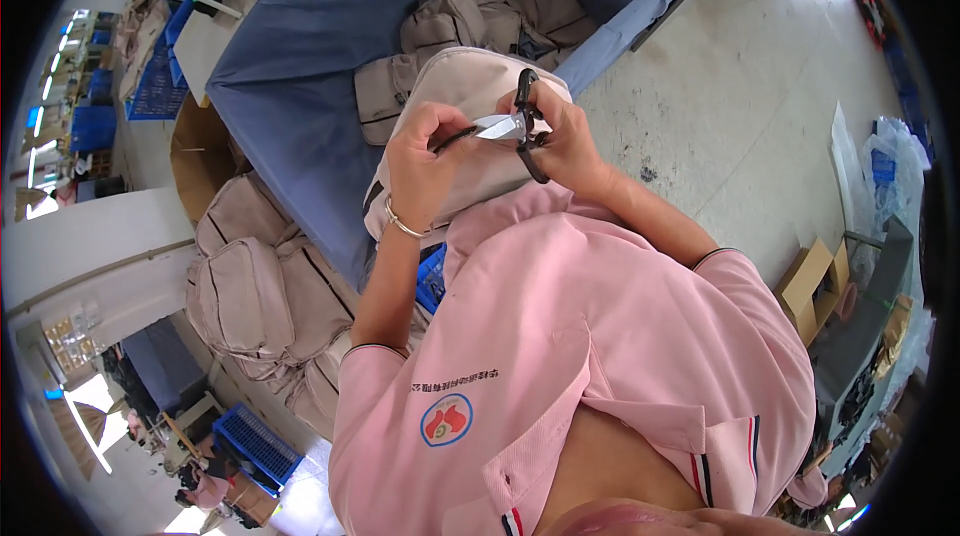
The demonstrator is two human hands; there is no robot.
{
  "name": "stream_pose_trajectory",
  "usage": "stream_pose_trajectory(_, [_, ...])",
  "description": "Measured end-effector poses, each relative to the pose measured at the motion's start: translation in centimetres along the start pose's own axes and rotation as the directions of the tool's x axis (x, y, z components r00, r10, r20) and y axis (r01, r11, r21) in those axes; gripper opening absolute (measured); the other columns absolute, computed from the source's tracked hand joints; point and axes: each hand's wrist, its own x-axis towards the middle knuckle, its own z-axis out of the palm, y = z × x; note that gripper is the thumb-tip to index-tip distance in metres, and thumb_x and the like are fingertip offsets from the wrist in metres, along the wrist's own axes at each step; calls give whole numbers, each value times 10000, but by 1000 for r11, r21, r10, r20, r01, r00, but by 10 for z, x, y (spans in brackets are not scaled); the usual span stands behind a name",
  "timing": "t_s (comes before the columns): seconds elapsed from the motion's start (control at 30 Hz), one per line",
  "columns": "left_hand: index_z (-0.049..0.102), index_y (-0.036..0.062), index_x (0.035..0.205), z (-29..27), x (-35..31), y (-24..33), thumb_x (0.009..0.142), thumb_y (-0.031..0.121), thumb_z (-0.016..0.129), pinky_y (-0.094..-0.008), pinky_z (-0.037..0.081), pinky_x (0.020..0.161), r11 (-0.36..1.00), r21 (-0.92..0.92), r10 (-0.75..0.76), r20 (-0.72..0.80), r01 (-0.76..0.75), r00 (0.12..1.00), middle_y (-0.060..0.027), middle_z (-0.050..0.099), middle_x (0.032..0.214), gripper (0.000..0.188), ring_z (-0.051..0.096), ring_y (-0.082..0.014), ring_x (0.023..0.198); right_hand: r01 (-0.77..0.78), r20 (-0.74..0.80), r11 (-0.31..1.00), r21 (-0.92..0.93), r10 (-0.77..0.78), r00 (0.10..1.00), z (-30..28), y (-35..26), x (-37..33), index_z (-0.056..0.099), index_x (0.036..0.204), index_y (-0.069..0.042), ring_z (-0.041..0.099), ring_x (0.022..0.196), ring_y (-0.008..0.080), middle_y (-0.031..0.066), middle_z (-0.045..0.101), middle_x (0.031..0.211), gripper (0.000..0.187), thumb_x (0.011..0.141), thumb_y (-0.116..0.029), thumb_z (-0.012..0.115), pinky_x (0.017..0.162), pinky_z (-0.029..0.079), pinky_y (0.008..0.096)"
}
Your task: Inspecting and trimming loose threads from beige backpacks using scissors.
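Observation:
A pale beige backpack (470, 76) is in front of my body, near the blue bin's edge. My right hand (568, 141) grips a pair of scissors (503, 126) by its black handles. Their silver blades point left, toward my other hand. With fingers pinched, my left hand (420, 161) holds a short black strip (455, 140) over the bag, at the blade tips. Whether the strip is attached to the bag, I cannot tell. The blades' tips come right up to the strip, and whether they touch it is unclear.
A large blue fabric-lined bin (300, 66) holds several beige bags (450, 21). More beige backpacks (245, 286) are piled at left beside a cardboard box (195, 151). Blue crates (255, 446) stand at lower left. An open carton (810, 286) is at right on the concrete floor (700, 116).

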Motion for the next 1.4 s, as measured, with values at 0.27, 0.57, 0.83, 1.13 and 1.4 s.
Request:
stream_pose_trajectory(0.27, [650, 43, 894, -1, -7, 2, 719, -92, 731, -252, 478, 637, 913, 205, 374, -80, -352, 924, -45, 619, 809, 236, 586, -137, 706, -358, 94, 932, 51, 352, 931, 6, 3, -2, 532, 930, -50, 588, 901, 101, 39, 657, 957, 280, 797, -6, 774, 822, 487, 258])
stream_pose_trajectory(0.57, [639, 21, 891, -19, -11, 7, 752, -86, 737, -236, 470, 686, 994, 84, 68, 14, -69, 998, -48, 592, 867, 201, 554, -119, 741, -465, 197, 656, 594, 442, 875, 14, -6, -9, 487, 914, -79, 553, 866, 79, 10, 586, 936, 335, 773, 54, 761, 802, 474, 237])
stream_pose_trajectory(0.83, [648, 44, 834, -14, -10, 0, 705, -145, 655, -302, 499, 698, 984, 55, 165, 110, -172, 980, -54, 630, 848, 228, 594, -210, 794, -382, 126, 767, 516, 373, 919, 15, -1, -17, 503, 916, -74, 545, 881, 75, 6, 590, 933, 307, 785, 51, 750, 805, 464, 236])
stream_pose_trajectory(1.13, [617, 39, 1012, -7, -5, 9, 704, -111, 639, -298, 508, 706, 992, 125, 33, 33, -37, 999, -78, 612, 882, 343, 608, -201, 767, -576, 375, 717, 394, 446, 812, -3, 8, 11, 518, 892, -72, 542, 884, 81, 3, 585, 929, 331, 747, 54, 788, 777, 440, 227])
stream_pose_trajectory(1.4, [598, 31, 1061, -9, 13, 25, 714, -100, 624, -284, 515, 698, 976, 129, -194, 132, 177, 972, -77, 619, 895, 372, 616, -181, 753, -527, 466, 789, 316, 355, 811, -1, 19, 23, 537, 905, -72, 535, 868, 63, -31, 578, 914, 296, 763, 48, 767, 782, 441, 220])
